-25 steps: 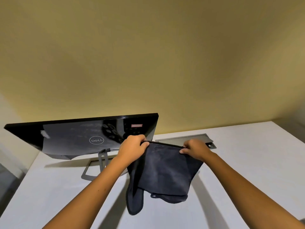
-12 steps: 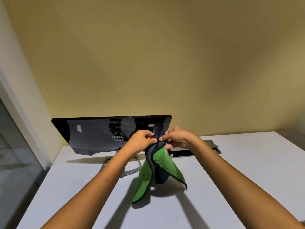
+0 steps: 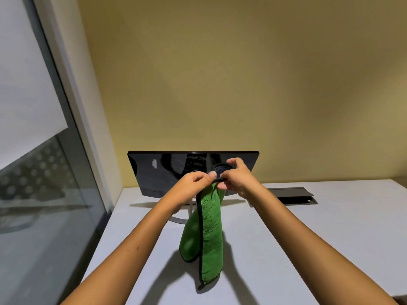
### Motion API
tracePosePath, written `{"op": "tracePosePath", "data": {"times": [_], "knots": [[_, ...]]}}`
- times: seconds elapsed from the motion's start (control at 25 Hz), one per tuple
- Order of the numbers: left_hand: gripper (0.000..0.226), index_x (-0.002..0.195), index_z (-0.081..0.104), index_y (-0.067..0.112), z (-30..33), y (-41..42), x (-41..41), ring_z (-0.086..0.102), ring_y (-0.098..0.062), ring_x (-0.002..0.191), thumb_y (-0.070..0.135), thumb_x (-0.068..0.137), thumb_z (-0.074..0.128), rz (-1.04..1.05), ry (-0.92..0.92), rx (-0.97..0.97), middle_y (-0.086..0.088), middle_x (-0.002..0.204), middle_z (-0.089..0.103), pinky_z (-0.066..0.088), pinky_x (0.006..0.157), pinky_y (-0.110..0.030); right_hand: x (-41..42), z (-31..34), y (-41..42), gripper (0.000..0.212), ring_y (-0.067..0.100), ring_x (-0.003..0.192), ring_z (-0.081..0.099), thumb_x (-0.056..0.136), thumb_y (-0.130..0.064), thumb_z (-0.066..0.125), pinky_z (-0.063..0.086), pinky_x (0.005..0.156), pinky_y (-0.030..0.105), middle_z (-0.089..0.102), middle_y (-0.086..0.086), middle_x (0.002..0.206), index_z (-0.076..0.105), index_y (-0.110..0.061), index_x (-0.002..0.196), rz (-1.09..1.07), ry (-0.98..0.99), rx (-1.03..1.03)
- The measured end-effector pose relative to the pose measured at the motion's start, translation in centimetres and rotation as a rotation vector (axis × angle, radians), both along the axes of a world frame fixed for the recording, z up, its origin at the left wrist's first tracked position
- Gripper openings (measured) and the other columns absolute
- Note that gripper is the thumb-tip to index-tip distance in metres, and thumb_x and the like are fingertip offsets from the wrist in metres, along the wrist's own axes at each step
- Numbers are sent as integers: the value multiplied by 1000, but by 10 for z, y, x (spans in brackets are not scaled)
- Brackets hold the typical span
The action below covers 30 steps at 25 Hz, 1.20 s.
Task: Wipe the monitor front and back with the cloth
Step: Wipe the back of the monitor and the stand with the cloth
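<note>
A black glossy monitor (image 3: 167, 170) stands on a silver stand (image 3: 178, 219) at the far side of the white table (image 3: 319, 234), its back panel turned toward me. In front of it a folded cloth (image 3: 210, 232), green with a dark edge and a dark reverse side, hangs straight down above the table. My left hand (image 3: 193, 183) and my right hand (image 3: 237, 176) both pinch the cloth's top edge, close together, just in front of the monitor's lower right part. The hands hide part of the monitor.
A grey cable hatch (image 3: 290, 194) is set into the table to the right of the monitor. A glass partition with a dark frame (image 3: 66, 137) runs along the left edge of the table. A yellow wall (image 3: 242, 84) rises behind.
The cloth went from spread wide with its dark side showing to folded with green outside. My hands came together at its top. My view swung left and nearer, so the monitor sits centred.
</note>
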<state>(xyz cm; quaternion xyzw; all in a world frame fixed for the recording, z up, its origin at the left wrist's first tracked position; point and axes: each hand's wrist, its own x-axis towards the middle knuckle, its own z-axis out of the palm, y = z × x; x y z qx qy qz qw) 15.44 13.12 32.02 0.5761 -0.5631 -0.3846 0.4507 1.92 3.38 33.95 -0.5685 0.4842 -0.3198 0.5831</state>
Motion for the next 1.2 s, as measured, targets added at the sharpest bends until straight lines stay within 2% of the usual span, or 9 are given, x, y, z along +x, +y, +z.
{"op": "tracePosePath", "data": {"times": [0.12, 0.24, 0.4, 0.48, 0.64, 0.8, 0.92, 1.08, 1.2], "knots": [[24, 93, 68, 24, 3, 17, 16, 66, -8, 85, 34, 74, 77, 59, -236, -16, 8, 89, 70, 54, 77, -30, 10, 1, 18, 19, 21, 51, 63, 89, 4, 47, 58, 55, 30, 61, 12, 84, 59, -12, 85, -27, 86, -59], [15, 85, 66, 27, 13, 19, 31, 62, -9, 80, 17, 76, 72, 166, -500, -126, 9, 84, 67, 50, 71, -28, 11, 4, 25, 7, 16, 64, 63, 91, -7, 58, 58, 63, 27, 61, 9, 85, 63, -6, 95, 110, 92, -106], [23, 78, 67, 30, 36, 14, 55, 61, -2, 80, 8, 73, 73, 78, -579, -196, 14, 81, 67, 48, 75, -22, 9, 21, 13, 80, 21, 120, 34, 60, -54, 81, 35, 98, 40, 38, 5, 129, 50, -27, 129, 396, 705, -777], [25, 78, 68, 29, 44, 9, 67, 64, -5, 84, 6, 72, 76, 14, -507, -192, 10, 84, 70, 50, 80, -22, 18, 28, 7, 101, 15, 130, 19, 52, -59, 82, 23, 99, 42, 30, -2, 140, 33, -35, 137, 549, 809, -951], [28, 94, 64, 26, 47, 6, 92, 60, -10, 86, 9, 75, 76, 36, -454, -181, 3, 90, 66, 44, 78, -17, 42, 29, -8, 59, 21, 108, 53, 78, -23, 73, 35, 81, 25, 59, 5, 115, 47, -18, 131, 717, 774, -1061], [37, 100, 57, 25, 33, -2, 101, 56, -13, 85, 9, 74, 78, 100, -194, -182, -5, 89, 57, 47, 89, -34, 73, 22, 0, 39, 22, 93, 57, 83, -33, 69, 40, 75, 31, 63, 8, 102, 60, -9, 112, 737, 598, -1169], [33, 99, 51, 26, 14, 3, 105, 57, -18, 87, 37, 76, 72, 203, 6, -226, -8, 93, 55, 49, 86, -39, 86, 25, -5, 28, 23, 83, 58, 87, -30, 65, 36, 66, 30, 66, 10, 93, 64, -6, 101, 669, 523, -1258], [32, 88, 48, 23, -35, 17, 105, 53, -21, 75, 45, 75, 67, 285, -30, -239, -12, 85, 50, 47, 73, -45, 82, 42, -26, 27, 14, 77, 48, 86, -25, 68, 28, 60, 19, 63, 7, 89, 66, -2, 100, 579, 437, -1170], [27, 90, 55, 16, -58, 11, 100, 64, -23, 89, 34, 77, 70, 323, 0, -255, -11, 92, 63, 50, 85, -49, 80, 46, -36, 25, 12, 75, 49, 85, -23, 69, 31, 59, 8, 61, 1, 86, 68, -4, 101, 562, 421, -1124]]}}
